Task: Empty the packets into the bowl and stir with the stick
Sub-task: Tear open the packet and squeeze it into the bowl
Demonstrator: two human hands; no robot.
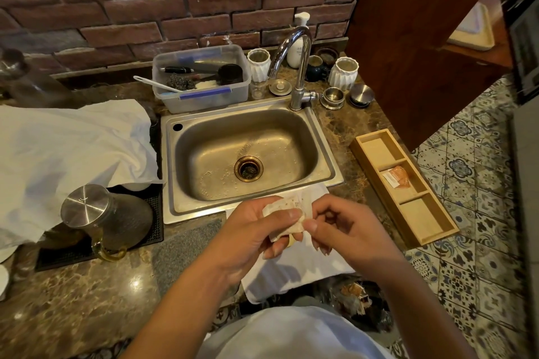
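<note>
Fingers of both hands pinch one white packet (287,214): left hand (256,230) clamps it between thumb and curled fingers, right hand (335,227) nips the near corner with thumb and forefinger, other fingers curled under. Judgement: this opposed grip looks set for tearing the corner open.

Packet is held in the air just in front of the sink (248,160), above a white cloth (297,271) lying on the counter edge. No bowl or stick can be made out; the hands may hide them.

One orange packet (396,176) lies in the middle compartment of the wooden tray (408,183), to the right; the end compartments look empty.

Room: sink rim close ahead, counter edge just below the wrists, tray near the right drop-off. An upturned steel jug (96,213) stands left, well apart.
</note>
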